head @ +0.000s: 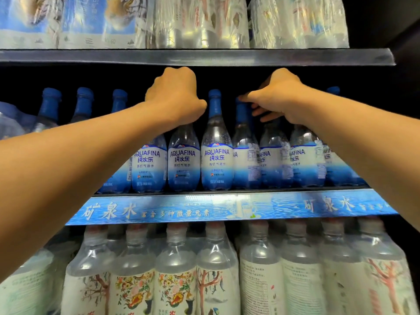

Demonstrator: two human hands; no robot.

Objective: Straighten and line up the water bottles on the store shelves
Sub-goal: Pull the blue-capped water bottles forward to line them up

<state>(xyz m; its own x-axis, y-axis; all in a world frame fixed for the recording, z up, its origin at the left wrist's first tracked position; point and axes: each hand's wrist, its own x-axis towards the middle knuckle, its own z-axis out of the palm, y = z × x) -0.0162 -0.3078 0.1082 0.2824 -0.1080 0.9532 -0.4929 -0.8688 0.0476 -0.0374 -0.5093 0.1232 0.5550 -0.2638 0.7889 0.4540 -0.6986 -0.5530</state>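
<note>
A: So where are the bottles (pixel 216 142) kept?

B: Middle shelf (pixel 227 208), lined up in a row. A top is wrapped by the left hand (pixel 175 94), fingers curled shut. A blue neck is pinched by the right hand (pixel 276 96), fingers (pixel 261 110) pressed together.

The bottles (pixel 217 153) read "AQUAFINA 纯水乐"; just below them, the blue shelf strip (pixel 227 209) reads "矿泉水" at both ends.
</note>
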